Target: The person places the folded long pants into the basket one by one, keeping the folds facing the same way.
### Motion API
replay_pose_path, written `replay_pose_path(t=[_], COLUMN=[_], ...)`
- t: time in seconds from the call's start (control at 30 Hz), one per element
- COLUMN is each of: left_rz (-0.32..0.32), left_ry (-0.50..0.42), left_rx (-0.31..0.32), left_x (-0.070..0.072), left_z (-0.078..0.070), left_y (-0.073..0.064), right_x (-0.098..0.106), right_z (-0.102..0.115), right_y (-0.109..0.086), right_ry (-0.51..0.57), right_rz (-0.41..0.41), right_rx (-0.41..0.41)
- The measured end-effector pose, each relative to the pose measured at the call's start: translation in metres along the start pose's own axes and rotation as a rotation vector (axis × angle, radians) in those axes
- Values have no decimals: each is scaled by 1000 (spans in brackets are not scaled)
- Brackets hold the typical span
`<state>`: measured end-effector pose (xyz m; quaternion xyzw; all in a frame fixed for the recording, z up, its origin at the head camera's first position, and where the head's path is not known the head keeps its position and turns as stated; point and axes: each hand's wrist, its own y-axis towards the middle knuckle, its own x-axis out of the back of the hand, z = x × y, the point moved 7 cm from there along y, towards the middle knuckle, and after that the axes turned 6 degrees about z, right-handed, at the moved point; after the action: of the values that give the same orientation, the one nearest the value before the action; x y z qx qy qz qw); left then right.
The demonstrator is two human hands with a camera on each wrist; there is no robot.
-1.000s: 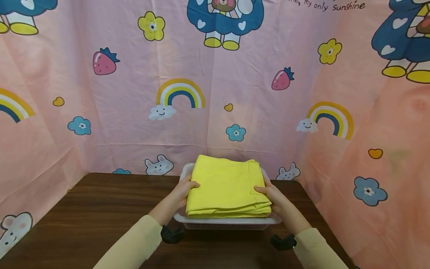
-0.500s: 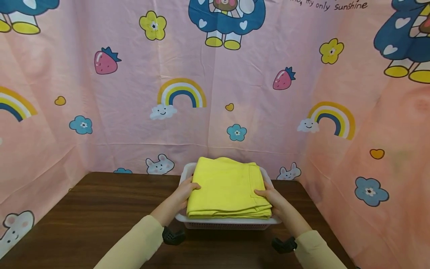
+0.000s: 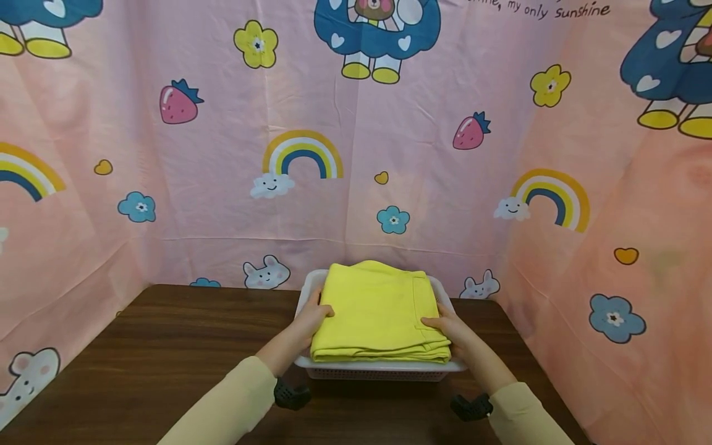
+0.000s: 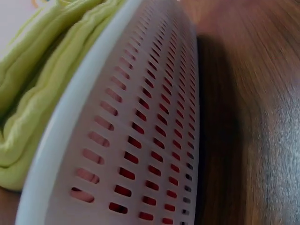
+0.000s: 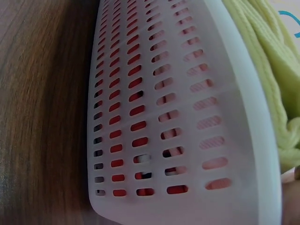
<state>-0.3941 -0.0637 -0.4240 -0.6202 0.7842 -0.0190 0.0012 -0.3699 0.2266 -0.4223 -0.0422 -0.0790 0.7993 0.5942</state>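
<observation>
A folded yellow garment (image 3: 372,312) with a stitched seam near its right side lies in the white plastic basket (image 3: 384,366). My left hand (image 3: 313,318) holds its left side, thumb on top and the other fingers down between the cloth and the basket wall. On the opposite side my right hand (image 3: 452,324) grips in the same way, its thumb over the right edge; most of its fingers are hidden. Both wrist views show the slotted basket wall (image 4: 140,112) with layers of the yellow garment (image 5: 267,61) above the rim.
Red and pinkish material shows through the basket's slots (image 5: 138,111). The basket stands on a dark brown wooden table (image 3: 183,364) near its back edge. Behind and beside it hangs a pink printed curtain (image 3: 356,216). Each wrist wears a black device (image 3: 471,408).
The garment's far edge sits slightly lower, and more of the basket's back rim shows. My left hand has shifted a little along the left side; the right hand has barely moved.
</observation>
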Motion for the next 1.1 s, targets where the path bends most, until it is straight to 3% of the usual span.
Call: replay_pose_path(t=[0.2, 0.33, 0.53, 0.7, 0.83, 1.1], left_rz=[-37, -51, 25, 147, 244, 286], left_ry=[283, 472, 705, 817, 922, 1010], left_rx=[-86, -89, -119, -186, -212, -164], left_x=[-1, 0, 0, -9, -19, -23], left_z=[-11, -16, -25, -30, -26, -15], left_y=[-4, -6, -11, -25, -35, -35], right_x=[9, 12, 12, 2, -13, -24], right_z=[6, 13, 29, 40, 41, 22], right_y=[-1, -4, -16, -30, -38, -39], right_ry=[-207, -301, -500, -753, -916, -1034], right_rz=[-95, -107, -65, 26, 101, 214], right_rx=[-7, 19, 110, 261, 369, 299])
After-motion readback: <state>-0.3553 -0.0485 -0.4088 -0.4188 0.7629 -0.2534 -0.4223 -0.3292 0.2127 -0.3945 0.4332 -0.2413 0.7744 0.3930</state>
